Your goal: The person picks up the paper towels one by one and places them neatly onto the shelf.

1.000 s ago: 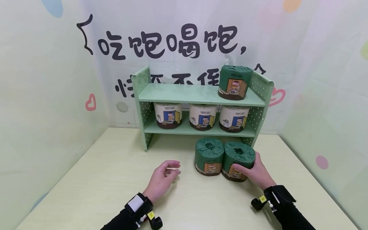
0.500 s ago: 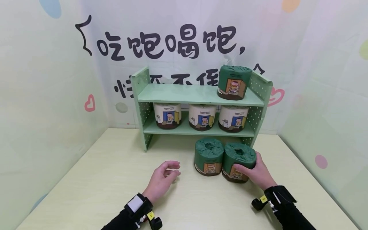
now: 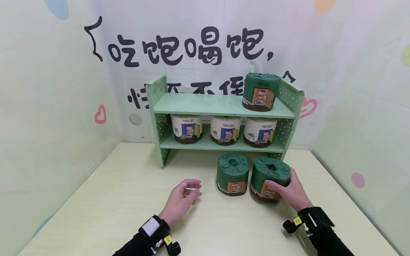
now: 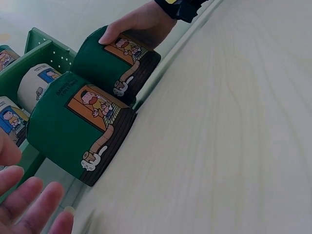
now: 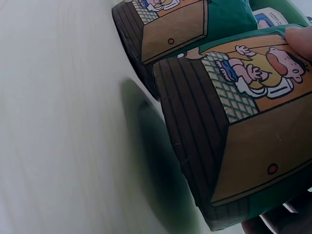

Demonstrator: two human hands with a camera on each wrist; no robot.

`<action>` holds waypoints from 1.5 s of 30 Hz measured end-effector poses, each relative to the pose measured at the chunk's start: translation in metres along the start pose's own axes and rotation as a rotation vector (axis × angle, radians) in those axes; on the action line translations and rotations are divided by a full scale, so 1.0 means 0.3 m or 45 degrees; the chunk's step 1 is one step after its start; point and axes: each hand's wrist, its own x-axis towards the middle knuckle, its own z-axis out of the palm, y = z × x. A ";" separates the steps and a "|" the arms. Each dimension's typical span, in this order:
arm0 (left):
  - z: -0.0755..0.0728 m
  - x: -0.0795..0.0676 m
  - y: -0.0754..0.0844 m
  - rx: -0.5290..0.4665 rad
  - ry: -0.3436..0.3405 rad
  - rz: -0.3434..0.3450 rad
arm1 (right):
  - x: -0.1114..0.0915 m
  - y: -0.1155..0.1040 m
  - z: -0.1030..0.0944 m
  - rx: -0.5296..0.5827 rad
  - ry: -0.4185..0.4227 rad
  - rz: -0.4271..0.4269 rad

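Observation:
My right hand [image 3: 295, 192] grips a green-wrapped toilet paper roll [image 3: 269, 171] from its right side, thumb across the printed front. In the right wrist view a dark shadow shows on the table beneath this roll [image 5: 263, 161], with a gap under its base. Just left of it a second green toilet paper roll [image 3: 232, 175] stands upright on the table. My left hand [image 3: 180, 200] hovers over the table to the left of that roll, fingers loosely bent and holding nothing. In the left wrist view its fingertips [image 4: 36, 200] are apart from the near roll.
Behind the rolls stands a light green two-tier shelf [image 3: 198, 102]. One green roll [image 3: 261, 92] sits at the right end of its top tier. White rolls [image 3: 187, 129] stand in a row on the lower tier. A printed curtain [image 3: 205, 14] closes off the back of the table [image 3: 112, 199].
The right hand has shifted slightly right with its roll, which now stands apart from the other green roll and is raised off the table. The left hand has stayed in place.

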 end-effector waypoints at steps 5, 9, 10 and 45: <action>-0.001 -0.002 0.002 -0.002 -0.003 -0.003 | -0.003 -0.002 -0.007 0.015 0.009 -0.001; -0.003 -0.003 0.003 0.002 -0.005 -0.007 | -0.006 -0.003 -0.011 0.024 0.026 -0.008; -0.003 -0.003 0.003 0.003 -0.005 -0.008 | -0.007 -0.004 -0.012 0.027 0.031 -0.012; 0.007 0.000 -0.004 0.014 -0.007 0.016 | -0.069 -0.139 -0.062 0.172 0.127 -0.114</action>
